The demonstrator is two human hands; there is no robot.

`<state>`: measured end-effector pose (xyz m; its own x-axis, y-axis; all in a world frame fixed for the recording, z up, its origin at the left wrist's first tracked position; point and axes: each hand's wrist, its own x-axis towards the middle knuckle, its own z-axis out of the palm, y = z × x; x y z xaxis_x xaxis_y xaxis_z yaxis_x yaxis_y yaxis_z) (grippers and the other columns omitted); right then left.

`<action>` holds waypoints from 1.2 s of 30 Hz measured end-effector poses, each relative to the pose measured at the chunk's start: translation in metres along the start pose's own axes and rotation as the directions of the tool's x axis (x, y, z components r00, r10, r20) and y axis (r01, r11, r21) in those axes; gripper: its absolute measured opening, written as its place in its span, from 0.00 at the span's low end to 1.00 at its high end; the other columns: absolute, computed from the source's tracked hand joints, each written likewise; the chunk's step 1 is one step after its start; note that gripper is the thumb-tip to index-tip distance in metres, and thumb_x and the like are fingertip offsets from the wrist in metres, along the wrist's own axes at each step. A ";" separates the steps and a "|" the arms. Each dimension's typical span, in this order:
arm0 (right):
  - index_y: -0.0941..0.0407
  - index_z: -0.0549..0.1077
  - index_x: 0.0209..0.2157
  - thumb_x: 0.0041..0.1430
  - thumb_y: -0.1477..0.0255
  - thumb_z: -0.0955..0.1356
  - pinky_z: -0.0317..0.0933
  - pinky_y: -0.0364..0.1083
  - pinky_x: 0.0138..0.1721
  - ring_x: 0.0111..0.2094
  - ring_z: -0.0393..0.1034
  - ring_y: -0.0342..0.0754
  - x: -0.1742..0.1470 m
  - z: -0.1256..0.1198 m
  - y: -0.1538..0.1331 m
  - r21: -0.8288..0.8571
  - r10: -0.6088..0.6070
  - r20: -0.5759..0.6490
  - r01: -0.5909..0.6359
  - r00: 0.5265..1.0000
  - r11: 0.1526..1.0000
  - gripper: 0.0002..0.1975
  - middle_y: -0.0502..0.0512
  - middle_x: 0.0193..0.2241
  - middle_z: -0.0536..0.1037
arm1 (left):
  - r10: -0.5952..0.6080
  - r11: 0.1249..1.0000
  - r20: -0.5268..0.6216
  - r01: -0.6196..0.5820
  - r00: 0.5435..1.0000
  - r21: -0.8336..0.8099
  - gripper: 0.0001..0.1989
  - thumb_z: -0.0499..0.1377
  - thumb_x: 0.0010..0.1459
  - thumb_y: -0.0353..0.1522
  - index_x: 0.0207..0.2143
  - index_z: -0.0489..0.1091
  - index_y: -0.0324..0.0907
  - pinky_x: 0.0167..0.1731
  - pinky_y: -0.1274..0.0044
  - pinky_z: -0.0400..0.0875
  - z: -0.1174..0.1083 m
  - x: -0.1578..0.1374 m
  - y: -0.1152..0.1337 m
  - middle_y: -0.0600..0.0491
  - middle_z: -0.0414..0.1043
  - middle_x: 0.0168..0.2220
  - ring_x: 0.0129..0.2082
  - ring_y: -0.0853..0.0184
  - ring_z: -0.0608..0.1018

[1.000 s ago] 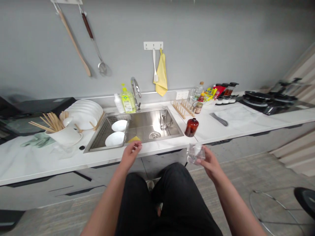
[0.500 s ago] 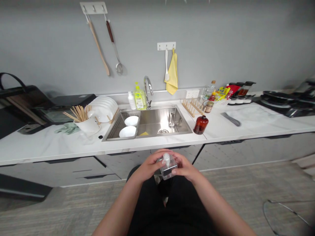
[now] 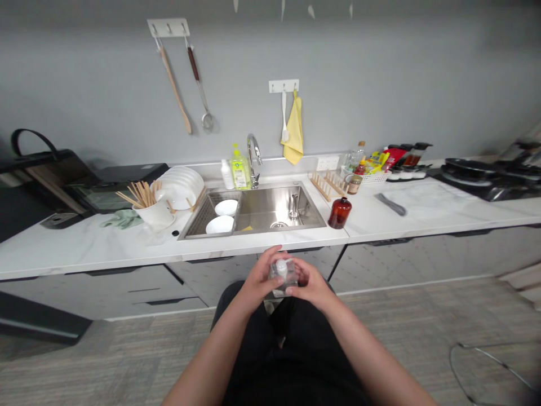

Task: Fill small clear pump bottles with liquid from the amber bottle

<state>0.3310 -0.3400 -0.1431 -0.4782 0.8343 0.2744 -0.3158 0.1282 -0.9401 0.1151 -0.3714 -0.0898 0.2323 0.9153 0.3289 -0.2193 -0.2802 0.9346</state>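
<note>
white counter [image 3: 372, 223] w/ sink [image 3: 266, 206], grey wall [image 3: 359, 67] behind
i've l hand [image 3: 258, 281] + r hand [image 3: 313, 286] half-curled round clear bottle [image 3: 289, 276], nr counter edge; grey floor [image 3: 422, 321] below

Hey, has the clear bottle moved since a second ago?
Yes, leftward: the clear bottle was right of the near right corner of the sink; now it's left of that corner.

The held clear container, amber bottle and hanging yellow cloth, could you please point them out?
Held clear container [image 3: 288, 278]: head view, on its clear body.
Amber bottle [image 3: 340, 214]: head view, middle of its body.
Hanging yellow cloth [image 3: 295, 132]: head view, middle of its fabric.
</note>
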 end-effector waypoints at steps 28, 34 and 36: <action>0.48 0.79 0.67 0.51 0.62 0.90 0.79 0.57 0.60 0.58 0.85 0.60 -0.005 0.003 -0.004 -0.047 0.031 -0.026 -0.032 0.999 0.998 0.44 0.63 0.65 0.84 | 0.046 0.996 -0.044 -0.042 0.998 0.074 0.44 0.84 0.55 0.40 0.70 0.72 0.50 0.68 0.60 0.74 -0.008 0.002 -0.001 0.43 0.82 0.61 0.64 0.49 0.82; 0.47 0.77 0.68 0.49 0.65 0.90 0.78 0.58 0.63 0.61 0.84 0.61 -0.004 0.003 -0.002 -0.012 0.028 -0.021 -0.029 0.999 1.000 0.46 0.62 0.67 0.83 | 0.007 0.992 -0.019 -0.004 1.000 0.126 0.36 0.78 0.65 0.41 0.71 0.73 0.48 0.71 0.55 0.71 -0.007 0.003 0.002 0.44 0.86 0.53 0.67 0.47 0.82; 0.46 0.77 0.68 0.49 0.66 0.90 0.77 0.59 0.64 0.62 0.84 0.61 -0.004 0.003 -0.001 -0.021 0.031 -0.017 -0.032 0.999 0.999 0.46 0.62 0.67 0.83 | 0.051 0.986 -0.059 -0.041 0.997 0.165 0.39 0.83 0.58 0.40 0.68 0.75 0.48 0.69 0.58 0.73 -0.008 0.003 0.002 0.46 0.85 0.51 0.63 0.49 0.83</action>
<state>0.3306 -0.3451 -0.1422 -0.4742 0.8467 0.2415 -0.2830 0.1131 -0.9524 0.1083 -0.3667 -0.0882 0.1646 0.9153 0.3677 -0.0696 -0.3610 0.9299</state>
